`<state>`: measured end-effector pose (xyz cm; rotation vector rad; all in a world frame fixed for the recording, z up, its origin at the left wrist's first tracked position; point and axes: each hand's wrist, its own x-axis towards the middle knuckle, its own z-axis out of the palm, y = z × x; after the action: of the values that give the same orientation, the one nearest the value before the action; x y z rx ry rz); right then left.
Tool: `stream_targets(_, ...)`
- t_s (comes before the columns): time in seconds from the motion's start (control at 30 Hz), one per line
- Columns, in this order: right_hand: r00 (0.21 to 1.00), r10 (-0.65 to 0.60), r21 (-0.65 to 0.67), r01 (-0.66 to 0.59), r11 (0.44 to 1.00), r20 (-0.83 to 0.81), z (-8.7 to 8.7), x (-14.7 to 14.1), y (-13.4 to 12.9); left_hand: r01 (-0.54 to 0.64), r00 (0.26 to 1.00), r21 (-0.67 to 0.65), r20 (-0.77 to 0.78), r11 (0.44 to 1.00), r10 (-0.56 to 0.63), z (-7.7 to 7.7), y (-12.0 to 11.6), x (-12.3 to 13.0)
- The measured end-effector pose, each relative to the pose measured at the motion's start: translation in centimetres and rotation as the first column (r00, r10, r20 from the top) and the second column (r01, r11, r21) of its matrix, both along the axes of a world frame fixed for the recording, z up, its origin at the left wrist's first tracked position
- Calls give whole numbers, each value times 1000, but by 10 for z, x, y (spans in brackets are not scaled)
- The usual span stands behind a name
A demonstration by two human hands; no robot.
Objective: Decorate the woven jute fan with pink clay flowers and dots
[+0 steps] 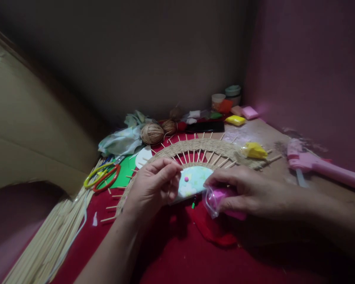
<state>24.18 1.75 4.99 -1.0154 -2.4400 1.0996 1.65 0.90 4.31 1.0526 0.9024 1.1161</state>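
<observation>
A round woven piece with wooden sticks radiating from it [201, 148] lies on a red cloth [171, 252]. Its pale patterned centre disc [195, 181] carries a small pink ball of clay [186, 179]. My left hand [154, 187] rests at the disc's left edge, its fingers pinched together; whether they hold a bit of clay I cannot tell. My right hand [248, 193] grips a pink clay packet in clear wrap [217, 199] just right of the disc.
A pink glue gun [313, 163] lies at right. A yellow clay packet [254, 150] sits on the woven rim. Scissors [103, 175], green paper, twine balls [152, 133], cloth, cups and more clay packets crowd the back. Thin sticks [53, 236] lie left.
</observation>
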Motion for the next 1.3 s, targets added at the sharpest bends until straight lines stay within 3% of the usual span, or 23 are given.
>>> stream_targets(0.1,1000,-6,4,6,1000,-8,0,1,0,-101,986,78,-125,992,110,-2,0,-1)
stream_targets(0.17,1000,-7,1,7,1000,-12,-1,1,0,-111,929,226,-322,968,182,-2,0,1)
stream_targets(0.23,1000,-7,-3,7,1000,-13,-1,1,0,-28,797,435,-533,900,283,-2,0,3)
stream_targets(0.3,1000,-7,-9,6,1000,-19,-1,0,0,148,638,599,-666,787,387,-4,1,5)
stream_targets(0.37,999,-4,-14,4,1000,-36,-2,0,0,312,517,682,-706,662,484,-7,1,7)
stream_targets(0.43,999,2,-19,-3,1000,-52,-2,0,1,403,442,712,-702,575,558,-11,2,8)
stream_targets(0.6,999,11,-15,-12,1000,-53,-2,0,1,437,415,747,-662,501,624,-24,7,7)
stream_targets(0.73,999,-3,-6,3,1000,-39,-1,0,0,452,418,747,-660,488,624,-34,11,6)
stream_targets(0.83,999,-10,-23,9,1000,-33,0,0,0,454,425,726,-686,517,591,-37,12,6)
stream_targets(1.3,998,-23,-28,21,999,-57,-3,2,4,463,418,578,-811,672,409,-23,11,3)
